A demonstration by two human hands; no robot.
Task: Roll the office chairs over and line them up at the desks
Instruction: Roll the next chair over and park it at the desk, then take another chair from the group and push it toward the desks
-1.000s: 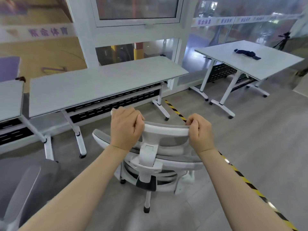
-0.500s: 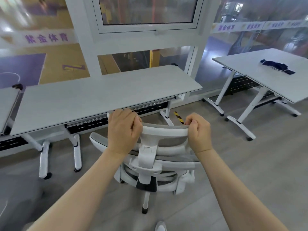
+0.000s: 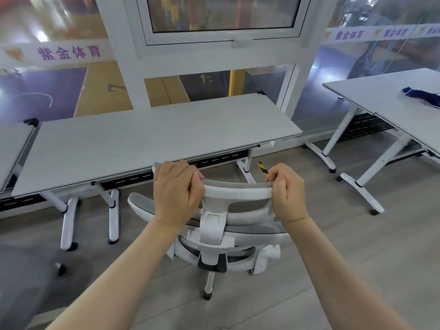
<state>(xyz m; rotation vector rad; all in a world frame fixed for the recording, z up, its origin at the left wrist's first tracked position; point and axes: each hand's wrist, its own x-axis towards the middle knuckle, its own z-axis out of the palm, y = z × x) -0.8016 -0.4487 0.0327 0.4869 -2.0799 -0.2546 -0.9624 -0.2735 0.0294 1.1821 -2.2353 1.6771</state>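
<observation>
In front of the long white desk (image 3: 152, 139) by the window stands a white-and-grey office chair (image 3: 228, 234), its back toward the camera; the left hand (image 3: 177, 194) and right hand (image 3: 287, 194) each curl tightly around opposite ends of its headrest (image 3: 238, 188)

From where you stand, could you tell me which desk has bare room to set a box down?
The long desk ahead is bare from its left corner to its right end by the window post. The right desk is free on its near-left part; a dark blue cloth lies further right. Both hands grip the chair headrest.
</observation>
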